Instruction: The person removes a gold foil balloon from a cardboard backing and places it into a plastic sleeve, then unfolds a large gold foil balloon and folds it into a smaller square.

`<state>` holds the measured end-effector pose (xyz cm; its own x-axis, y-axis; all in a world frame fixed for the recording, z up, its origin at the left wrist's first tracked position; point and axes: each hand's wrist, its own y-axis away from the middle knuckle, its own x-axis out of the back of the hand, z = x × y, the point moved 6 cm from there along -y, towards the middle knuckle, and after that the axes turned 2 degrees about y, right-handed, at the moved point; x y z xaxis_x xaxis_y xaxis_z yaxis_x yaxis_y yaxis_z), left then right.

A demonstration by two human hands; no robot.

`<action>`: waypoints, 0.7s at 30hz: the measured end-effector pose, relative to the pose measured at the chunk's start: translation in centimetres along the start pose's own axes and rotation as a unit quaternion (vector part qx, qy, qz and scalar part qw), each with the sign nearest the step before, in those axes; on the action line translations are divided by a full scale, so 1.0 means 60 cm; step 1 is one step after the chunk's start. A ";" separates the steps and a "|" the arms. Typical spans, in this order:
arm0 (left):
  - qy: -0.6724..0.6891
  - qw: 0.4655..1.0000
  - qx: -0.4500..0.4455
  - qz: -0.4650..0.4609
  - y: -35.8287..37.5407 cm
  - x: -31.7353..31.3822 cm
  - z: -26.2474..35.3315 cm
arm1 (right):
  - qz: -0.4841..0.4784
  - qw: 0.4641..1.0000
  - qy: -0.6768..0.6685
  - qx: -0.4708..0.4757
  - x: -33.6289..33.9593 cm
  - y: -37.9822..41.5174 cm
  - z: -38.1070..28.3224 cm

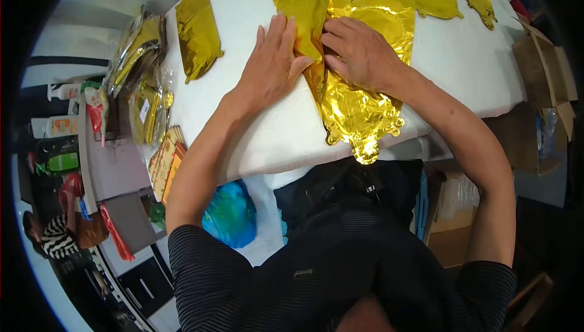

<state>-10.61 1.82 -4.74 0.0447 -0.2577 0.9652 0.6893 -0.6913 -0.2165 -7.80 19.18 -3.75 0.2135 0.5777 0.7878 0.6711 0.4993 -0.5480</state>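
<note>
The left hand (267, 61) is lying flat on a gold foil balloon (365, 113), thumb and fingers apart; the right hand (362, 52) is bending over it, its fingertips too hidden to tell whether they grip. The balloon is lying on the white tabletop (246, 6), far end cut off.

No legible txt/nos.; shirt logo (303, 273) blurred.
</note>
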 end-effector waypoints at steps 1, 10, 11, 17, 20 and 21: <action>0.001 1.000 0.006 -0.001 -0.002 -0.001 0.002 | -0.003 1.000 -0.004 0.003 -0.001 -0.001 -0.001; -0.031 0.999 -0.018 -0.015 -0.008 -0.007 0.011 | -0.007 1.000 -0.009 0.000 0.007 -0.005 -0.006; -0.027 0.999 -0.018 -0.016 -0.007 -0.008 0.013 | 0.001 1.000 -0.008 0.004 0.008 -0.007 -0.008; -0.031 0.999 -0.015 -0.027 -0.007 -0.011 0.012 | -0.009 1.000 -0.001 0.004 0.010 -0.007 -0.008; -0.033 0.999 -0.008 -0.034 -0.007 -0.010 0.015 | -0.004 1.000 -0.005 0.006 0.010 -0.007 -0.009; -0.035 0.999 -0.003 -0.037 -0.008 -0.009 0.016 | -0.007 1.000 -0.007 0.002 0.010 -0.007 -0.008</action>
<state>-10.26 2.91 -5.04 0.0446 -0.1578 0.9865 0.6876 -0.7114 -0.1449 -7.62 19.00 -2.94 0.1935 0.5791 0.7920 0.6716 0.5103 -0.5372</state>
